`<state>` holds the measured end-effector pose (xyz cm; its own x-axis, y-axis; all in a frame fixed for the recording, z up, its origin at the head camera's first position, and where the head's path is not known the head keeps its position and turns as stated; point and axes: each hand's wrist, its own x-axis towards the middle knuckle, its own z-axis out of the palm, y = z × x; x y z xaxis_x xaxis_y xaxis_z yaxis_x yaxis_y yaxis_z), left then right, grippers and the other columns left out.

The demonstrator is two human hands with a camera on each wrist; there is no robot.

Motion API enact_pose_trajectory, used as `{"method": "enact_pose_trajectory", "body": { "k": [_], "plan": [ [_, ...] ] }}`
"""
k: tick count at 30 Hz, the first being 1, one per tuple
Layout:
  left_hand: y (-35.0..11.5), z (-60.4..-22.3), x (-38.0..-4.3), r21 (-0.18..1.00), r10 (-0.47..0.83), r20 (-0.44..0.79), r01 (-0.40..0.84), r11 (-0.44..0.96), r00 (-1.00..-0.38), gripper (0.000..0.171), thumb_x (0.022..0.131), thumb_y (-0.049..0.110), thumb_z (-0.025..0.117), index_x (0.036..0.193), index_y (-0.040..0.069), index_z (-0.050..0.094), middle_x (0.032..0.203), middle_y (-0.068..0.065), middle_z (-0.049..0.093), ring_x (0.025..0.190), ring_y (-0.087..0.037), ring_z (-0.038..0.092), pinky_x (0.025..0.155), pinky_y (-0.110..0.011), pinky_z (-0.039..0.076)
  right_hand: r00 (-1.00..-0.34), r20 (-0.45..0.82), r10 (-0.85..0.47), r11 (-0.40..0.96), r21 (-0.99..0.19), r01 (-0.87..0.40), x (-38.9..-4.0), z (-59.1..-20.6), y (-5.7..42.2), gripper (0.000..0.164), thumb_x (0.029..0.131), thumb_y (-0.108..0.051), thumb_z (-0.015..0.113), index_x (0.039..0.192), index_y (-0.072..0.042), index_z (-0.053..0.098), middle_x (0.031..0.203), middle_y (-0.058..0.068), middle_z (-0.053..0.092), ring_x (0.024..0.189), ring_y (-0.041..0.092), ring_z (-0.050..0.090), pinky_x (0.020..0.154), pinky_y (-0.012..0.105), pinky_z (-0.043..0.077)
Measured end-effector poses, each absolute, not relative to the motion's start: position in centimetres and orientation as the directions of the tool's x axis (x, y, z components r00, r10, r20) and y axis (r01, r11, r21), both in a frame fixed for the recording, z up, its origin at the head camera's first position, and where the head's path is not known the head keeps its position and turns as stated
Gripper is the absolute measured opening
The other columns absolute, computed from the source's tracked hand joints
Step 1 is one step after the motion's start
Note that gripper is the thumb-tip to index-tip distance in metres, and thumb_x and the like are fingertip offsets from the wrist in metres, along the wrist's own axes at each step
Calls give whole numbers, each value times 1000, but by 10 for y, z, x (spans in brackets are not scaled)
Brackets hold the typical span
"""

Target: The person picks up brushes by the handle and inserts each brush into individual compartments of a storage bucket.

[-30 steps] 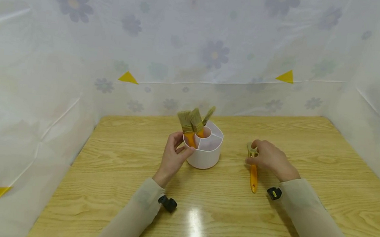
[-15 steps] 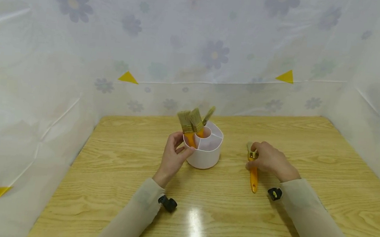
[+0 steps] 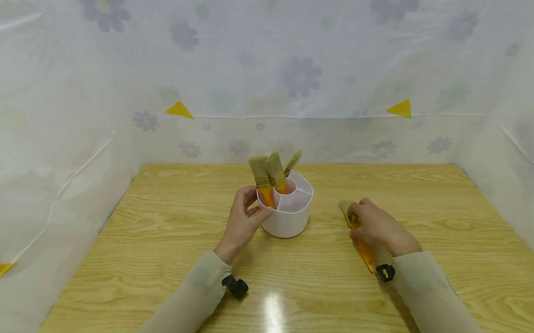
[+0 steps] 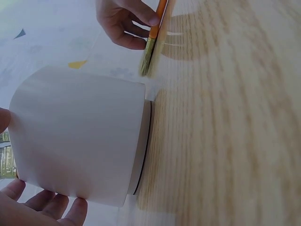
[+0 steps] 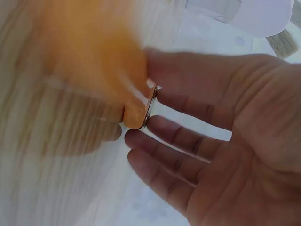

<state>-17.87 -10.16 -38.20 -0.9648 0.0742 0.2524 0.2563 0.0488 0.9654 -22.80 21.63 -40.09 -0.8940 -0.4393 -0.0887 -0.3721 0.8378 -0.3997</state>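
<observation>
A white round brush holder (image 3: 285, 225) with divided compartments stands on the table, several paintbrushes (image 3: 272, 170) in it with bristles up. My left hand (image 3: 242, 222) grips the holder's left side; in the left wrist view its fingers (image 4: 75, 212) touch the wall and the thumb sits on the opposite side. To the right of the holder, my right hand (image 3: 380, 228) pinches another paintbrush (image 3: 365, 255) near its metal band. That brush has an orange handle (image 5: 101, 52), blurred close to the right wrist camera. It lies slanted, bristles pointing toward the back left, low over the tabletop.
The wood-grain table (image 3: 181, 255) stretches around both hands. White flowered sheeting (image 3: 239, 56) hangs behind and along both sides, with yellow triangles (image 3: 400, 108) on it. A black camera (image 3: 235, 287) sits at the left wrist, another camera (image 3: 385, 273) at the right.
The right fingers have closed on the loose paintbrush. The brush has turned: its handle end swung right and its bristles left. The left hand and the holder have stayed put.
</observation>
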Motion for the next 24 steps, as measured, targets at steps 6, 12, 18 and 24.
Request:
{"method": "enact_pose_trajectory", "body": {
  "k": [6,12,18,24],
  "plan": [
    [-102,-382,-179,965,76,256,259,43,-964,57,88,1,63,135,-9,32,142,-24,36,134,-36,33,108,-54,29,-889,-68,-452,825,-410,-388,-228,-400,217,41,86,-11,71,122,-1,56,113,15,51,94,26,54,78,44,47],
    [-102,-382,-179,965,77,254,258,40,-964,58,88,1,64,135,-9,32,142,-24,36,135,-36,33,108,-54,28,-905,-114,-410,851,-405,-335,-230,-398,220,55,84,-19,73,130,1,50,117,20,49,92,25,55,76,44,48],
    [-102,-383,-179,965,75,254,258,49,-964,57,88,2,64,135,-8,33,141,-24,37,134,-35,34,108,-54,29,-907,-164,-387,866,-404,-296,-230,-396,223,63,84,-24,74,133,3,45,118,23,50,91,26,56,75,44,48],
    [-102,-383,-180,964,75,257,261,44,-963,57,88,2,64,135,-8,33,141,-23,37,134,-34,34,107,-53,30,-908,-181,-378,868,-411,-280,-231,-396,224,65,84,-24,74,131,9,45,118,25,52,94,30,54,75,45,47]
  ]
}}
